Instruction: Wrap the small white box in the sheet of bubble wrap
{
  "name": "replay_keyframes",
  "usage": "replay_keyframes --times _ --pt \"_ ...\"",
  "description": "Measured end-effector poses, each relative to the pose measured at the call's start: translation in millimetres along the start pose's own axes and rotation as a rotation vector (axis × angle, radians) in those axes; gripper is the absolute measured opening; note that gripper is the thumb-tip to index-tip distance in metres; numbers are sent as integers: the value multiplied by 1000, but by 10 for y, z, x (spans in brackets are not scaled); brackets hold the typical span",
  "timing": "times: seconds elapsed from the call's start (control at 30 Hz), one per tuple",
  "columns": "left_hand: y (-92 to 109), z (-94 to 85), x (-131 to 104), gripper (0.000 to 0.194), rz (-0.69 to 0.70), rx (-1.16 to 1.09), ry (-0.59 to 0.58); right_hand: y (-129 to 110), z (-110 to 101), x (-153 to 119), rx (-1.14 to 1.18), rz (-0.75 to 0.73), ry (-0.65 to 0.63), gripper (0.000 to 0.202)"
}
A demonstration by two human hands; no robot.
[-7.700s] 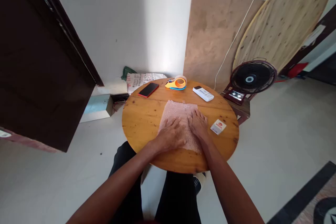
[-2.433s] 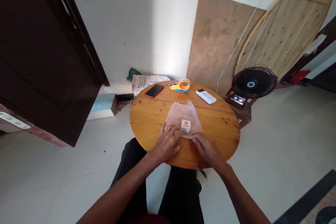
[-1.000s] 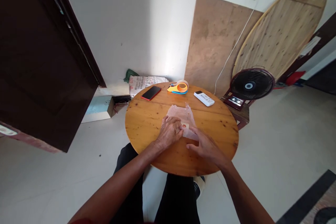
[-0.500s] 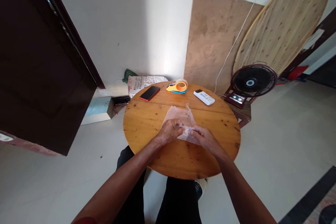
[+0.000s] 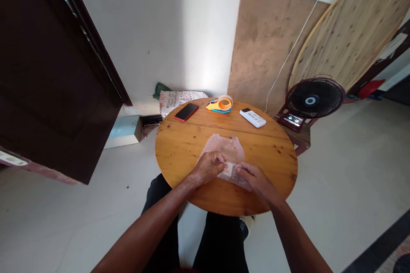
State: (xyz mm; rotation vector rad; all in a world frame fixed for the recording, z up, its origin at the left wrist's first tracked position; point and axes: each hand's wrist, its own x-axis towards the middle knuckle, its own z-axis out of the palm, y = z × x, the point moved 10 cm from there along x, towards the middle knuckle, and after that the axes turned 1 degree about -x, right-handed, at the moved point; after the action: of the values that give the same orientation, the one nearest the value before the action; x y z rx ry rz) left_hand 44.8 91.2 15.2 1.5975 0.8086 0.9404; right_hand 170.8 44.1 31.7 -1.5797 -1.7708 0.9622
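Entry, head view. At centre frame the small box (image 5: pixel 228 169) lay on the near edge of the bubble wrap sheet (image 5: pixel 228 150), on the round wooden table (image 5: pixel 179 145). The left hand (image 5: pixel 209 165) was curled at the box's left side, fingers bent onto box and wrap. The right hand (image 5: pixel 253 175) pressed on the wrap just right of the box, fingers bent down; how firmly either hand pinched I could not tell. Both hands were closed on the wrap, not spread flat.

Progress, as I judged it: the box sat on the sheet and the near edge looked gathered around it, so wrapping was begun. Most of the sheet lay unrolled toward the upper part of the table. No tape was on the bundle. The tape dispenser (image 5: pixel 220 104) stood untouched at the far rim, with the red phone (image 5: pixel 186 111) to its left and the white remote (image 5: pixel 253 117) to its right.

Against the earliest frame: then both palms lay flat on the sheet and the box rested apart, right of the wrap. In the frame about two seconds back, the box stood upright in plain sight on the sheet; now it was low and half hidden between the hands. The far items had not moved.
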Motion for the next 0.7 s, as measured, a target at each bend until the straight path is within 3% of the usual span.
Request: replay_keyframes --times 0.23,0.4,0.53,0.63,0.7 --pt "-10 11 -6 13 -8 -24 -16 107 -30 7 -51 41 105 30" --pt "28 -30 12 9 -12 104 -2 189 -84 -19 -159 61 253 28" --pt "-28 -11 39 10 -57 38 -14 199 -125 -88 -222 62 341 26" --pt "-69 9 62 9 -59 10 -26 134 -170 -163 -295 -20 443 19" --pt "-91 13 78 10 -60 23 -30 -15 -151 -219 -390 -165 491 25"
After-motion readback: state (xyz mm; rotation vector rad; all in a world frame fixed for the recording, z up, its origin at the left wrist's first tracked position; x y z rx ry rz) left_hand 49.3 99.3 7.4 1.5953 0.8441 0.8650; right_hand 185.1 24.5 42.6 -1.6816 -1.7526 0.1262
